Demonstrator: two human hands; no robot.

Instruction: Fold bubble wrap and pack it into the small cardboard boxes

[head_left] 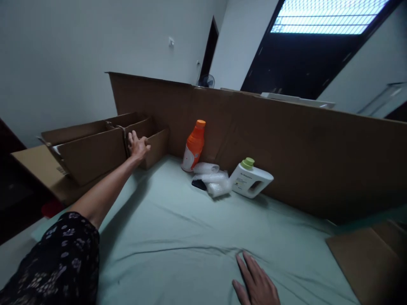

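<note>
My left hand (pixel 139 147) reaches out to the far left, its fingers apart at the edge of an open cardboard box (pixel 95 152). I cannot tell how firmly it touches the cardboard. Low in the view, my right hand (pixel 257 283) lies on the pale green cloth (pixel 178 220) with its fingers stretched and nothing in them. Beyond the hands stands an orange bottle (pixel 194 146) with a white label. Rolls of bubble wrap (pixel 216 180) lie beside it, a small black object (pixel 199 184) partly under them. A white jug (pixel 249 180) with a green cap leans back to their right.
A long cardboard panel (pixel 286 148) stands upright along the back, behind the bottles. Another piece of cardboard (pixel 365 258) sits at the lower right. A red object (pixel 52 208) shows below the box at left. A fan (pixel 206 81) is visible past the panel.
</note>
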